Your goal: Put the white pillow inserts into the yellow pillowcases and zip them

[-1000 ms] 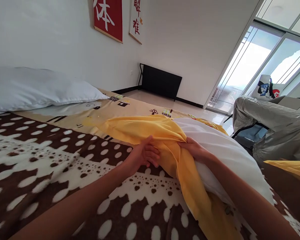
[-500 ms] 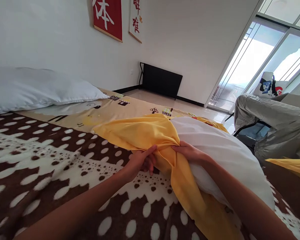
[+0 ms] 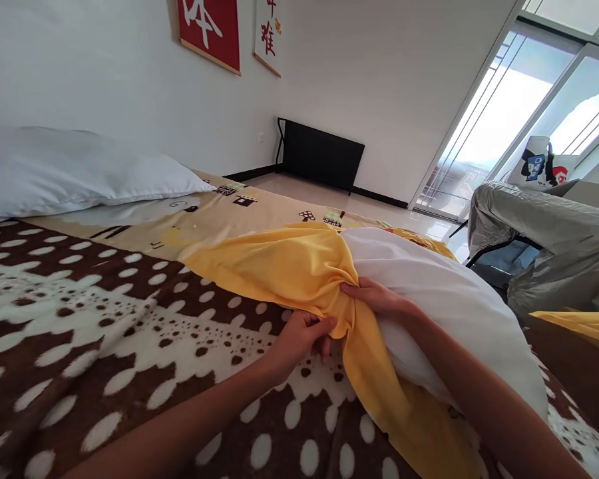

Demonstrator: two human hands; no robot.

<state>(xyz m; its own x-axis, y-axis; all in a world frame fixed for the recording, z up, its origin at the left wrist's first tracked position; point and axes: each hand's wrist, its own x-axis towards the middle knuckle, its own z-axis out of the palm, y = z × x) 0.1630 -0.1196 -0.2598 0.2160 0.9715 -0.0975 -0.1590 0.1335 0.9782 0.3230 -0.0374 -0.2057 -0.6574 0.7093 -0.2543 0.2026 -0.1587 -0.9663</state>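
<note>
A yellow pillowcase [image 3: 284, 259] lies bunched over the near end of a plump white pillow [image 3: 429, 286], on a brown and white patterned blanket [image 3: 144, 352]. My left hand [image 3: 307, 339] pinches the pillowcase's lower edge between thumb and fingers. Higher up and to the right, my right hand [image 3: 374, 293] grips gathered yellow fabric where it meets the pillow. One strip of the cloth trails down toward me beneath my right forearm. The fabric hides some of my fingertips.
Another white pillow [image 3: 94, 173] rests at the left by the wall. A beige printed sheet [image 3: 274, 209] spreads beyond the blanket. On the right stands furniture under a silvery cover [image 3: 554, 219], with a printed bag [image 3: 534, 163] on it. A black folded panel [image 3: 322, 156] leans at the far wall.
My left hand has slid right and down along the pillowcase edge, closer to my right hand. The right hand keeps its hold almost in place.
</note>
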